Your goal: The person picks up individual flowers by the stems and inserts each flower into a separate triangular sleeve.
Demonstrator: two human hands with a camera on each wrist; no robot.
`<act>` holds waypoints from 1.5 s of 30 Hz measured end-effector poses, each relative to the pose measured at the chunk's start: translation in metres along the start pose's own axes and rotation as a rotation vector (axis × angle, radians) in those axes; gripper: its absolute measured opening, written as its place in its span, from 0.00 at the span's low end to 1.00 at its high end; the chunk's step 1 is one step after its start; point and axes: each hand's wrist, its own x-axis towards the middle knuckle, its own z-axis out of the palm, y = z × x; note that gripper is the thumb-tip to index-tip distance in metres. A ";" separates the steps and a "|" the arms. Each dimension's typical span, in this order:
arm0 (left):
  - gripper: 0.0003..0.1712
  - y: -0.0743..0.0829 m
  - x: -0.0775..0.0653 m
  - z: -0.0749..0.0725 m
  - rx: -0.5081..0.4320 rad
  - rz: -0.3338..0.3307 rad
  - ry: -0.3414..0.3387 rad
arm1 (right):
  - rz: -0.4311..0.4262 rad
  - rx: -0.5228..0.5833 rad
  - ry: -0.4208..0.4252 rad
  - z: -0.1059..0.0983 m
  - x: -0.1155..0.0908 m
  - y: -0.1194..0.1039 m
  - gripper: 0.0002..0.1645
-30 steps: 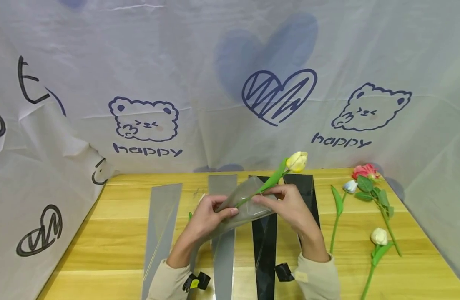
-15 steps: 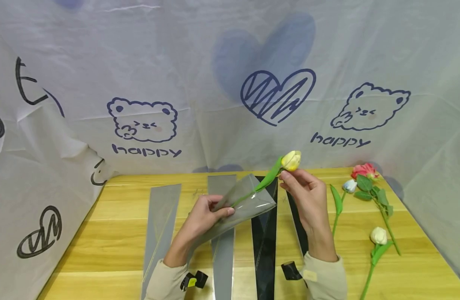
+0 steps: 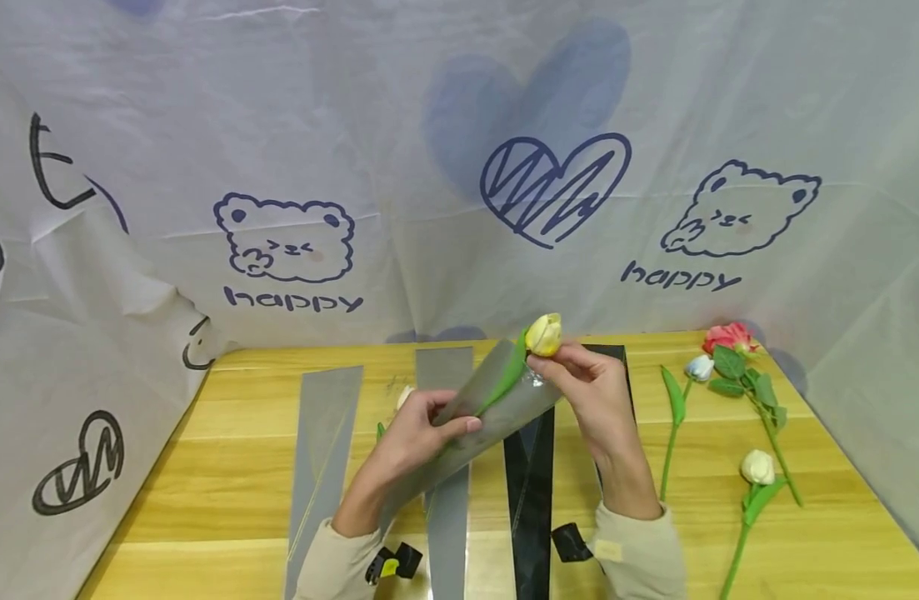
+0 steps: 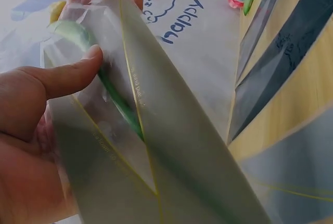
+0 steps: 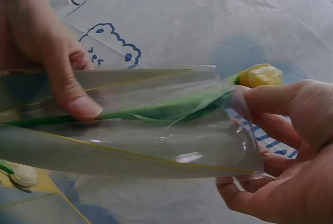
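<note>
A yellow tulip [image 3: 544,335] with a green leaf lies partly inside a see-through grey flower sleeve [image 3: 496,425], its bloom outside the mouth. My left hand [image 3: 408,442] grips the sleeve around its middle, thumb across the front over the stem, as the left wrist view shows. At the mouth, my right hand [image 3: 597,408] pinches the tulip just under its bloom; in the right wrist view its thumb and fingers sit by the sleeve's edge [image 5: 255,156]. Gold lines run down the sleeve in the left wrist view. Sleeve and flower slant up to the right above the table.
Grey sleeves [image 3: 324,450] and black sleeves [image 3: 530,508] lie flat on the wooden table [image 3: 204,500]. On the right are a white tulip [image 3: 757,468], a pale blue tulip [image 3: 700,368] and a pink rose [image 3: 731,340]. Another white bloom [image 3: 404,397] peeks out behind my left hand.
My right hand shifts from the sleeve's edge to the tulip's neck, then moves left and down with it. The tulip slides deeper into the sleeve. My left hand stays nearly still.
</note>
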 end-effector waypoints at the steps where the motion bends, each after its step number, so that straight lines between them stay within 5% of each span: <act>1: 0.09 0.001 0.000 0.000 0.006 0.003 0.004 | 0.016 -0.024 -0.021 0.000 0.000 0.000 0.13; 10: 0.12 0.002 0.000 -0.001 -0.025 0.006 -0.026 | 0.088 -0.113 -0.154 -0.004 -0.001 -0.001 0.15; 18: 0.06 -0.007 -0.006 -0.016 -0.040 -0.031 -0.175 | 0.102 -0.028 0.016 -0.010 0.001 -0.002 0.07; 36: 0.05 -0.010 -0.003 -0.014 -0.001 0.019 -0.086 | 0.138 -0.236 -0.158 -0.027 -0.002 -0.011 0.18; 45: 0.09 -0.015 -0.002 -0.019 -0.107 -0.050 -0.038 | 0.085 -0.091 -0.175 -0.044 -0.003 -0.012 0.25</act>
